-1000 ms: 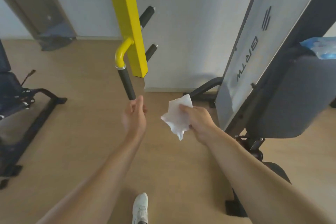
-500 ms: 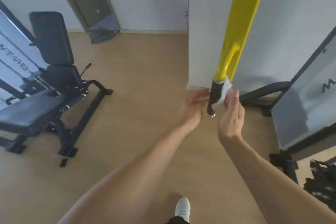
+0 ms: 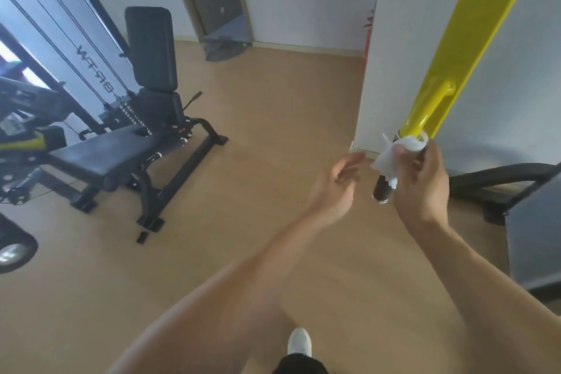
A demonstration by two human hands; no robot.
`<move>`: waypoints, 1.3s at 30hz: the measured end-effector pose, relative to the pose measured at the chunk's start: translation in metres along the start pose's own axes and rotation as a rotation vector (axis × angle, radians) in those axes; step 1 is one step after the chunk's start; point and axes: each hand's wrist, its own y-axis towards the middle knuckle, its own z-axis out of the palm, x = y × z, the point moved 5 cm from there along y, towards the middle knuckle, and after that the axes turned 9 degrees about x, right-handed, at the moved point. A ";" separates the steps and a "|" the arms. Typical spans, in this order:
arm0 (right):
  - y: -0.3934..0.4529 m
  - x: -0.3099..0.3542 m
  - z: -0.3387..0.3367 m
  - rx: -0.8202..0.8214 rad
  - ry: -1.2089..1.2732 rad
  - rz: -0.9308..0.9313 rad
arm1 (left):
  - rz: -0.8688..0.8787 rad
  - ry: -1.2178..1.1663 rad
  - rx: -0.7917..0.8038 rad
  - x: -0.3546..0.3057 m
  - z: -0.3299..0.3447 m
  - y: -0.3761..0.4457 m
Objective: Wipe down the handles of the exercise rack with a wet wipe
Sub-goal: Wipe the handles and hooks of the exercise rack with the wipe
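Observation:
A yellow rack post (image 3: 473, 30) slants down from the upper right, with a curved yellow arm ending in a black handle grip (image 3: 382, 191). My right hand (image 3: 422, 182) is wrapped around that grip with a white wet wipe (image 3: 391, 155) pressed between palm and handle. Only the grip's lower end shows below the wipe. My left hand (image 3: 340, 188) hovers just left of the handle, fingers apart, holding nothing and not touching the grip.
A black weight bench (image 3: 121, 155) with an upright backrest stands at the left, beside a cable machine (image 3: 45, 48). A white wall corner (image 3: 373, 70) is behind the handle. A dark machine base (image 3: 498, 176) lies at the right. My white shoe (image 3: 299, 341) is on the wooden floor.
My right hand brought the wipe onto the black grip and closed around it. My left hand came off the handle and drew back to the left. The view swung left.

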 end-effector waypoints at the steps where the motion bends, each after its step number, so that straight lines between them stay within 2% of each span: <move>1: 0.002 0.001 0.000 -0.011 0.005 -0.024 | 0.012 -0.003 -0.017 0.001 -0.004 0.001; 4: 0.002 -0.010 0.011 0.020 -0.060 0.019 | 0.035 -0.019 -0.029 0.010 -0.007 0.003; 8: -0.005 -0.051 0.029 0.162 -0.173 0.107 | 0.015 -0.013 0.050 0.022 0.000 0.013; 10: -0.001 -0.045 0.025 0.128 -0.161 0.123 | 0.036 -0.035 0.062 0.018 -0.001 0.024; 13: 0.010 -0.015 0.017 -0.001 -0.120 0.041 | 0.061 -0.082 0.064 0.008 -0.004 0.042; 15: 0.010 -0.015 0.020 -0.011 -0.132 0.049 | 0.093 -0.148 0.078 0.000 -0.003 0.054; 20: -0.008 -0.057 0.038 0.153 -0.209 0.206 | 0.166 -0.232 0.193 -0.018 0.005 0.068; 25: 0.005 -0.011 0.020 -0.052 -0.166 0.057 | 0.262 -0.060 0.279 -0.064 0.007 0.082; 28: 0.005 -0.016 0.023 -0.042 -0.179 0.073 | 0.298 0.092 0.347 -0.081 0.011 0.089; 32: -0.006 -0.047 0.033 -0.020 -0.238 0.179 | 0.319 0.121 0.425 -0.082 0.015 0.094; 36: 0.007 -0.005 0.013 -0.176 -0.131 0.055 | 0.342 0.129 0.492 -0.090 0.018 0.093; 39: 0.007 0.000 0.008 -0.192 -0.131 0.048 | 0.369 0.134 0.507 -0.092 0.022 0.088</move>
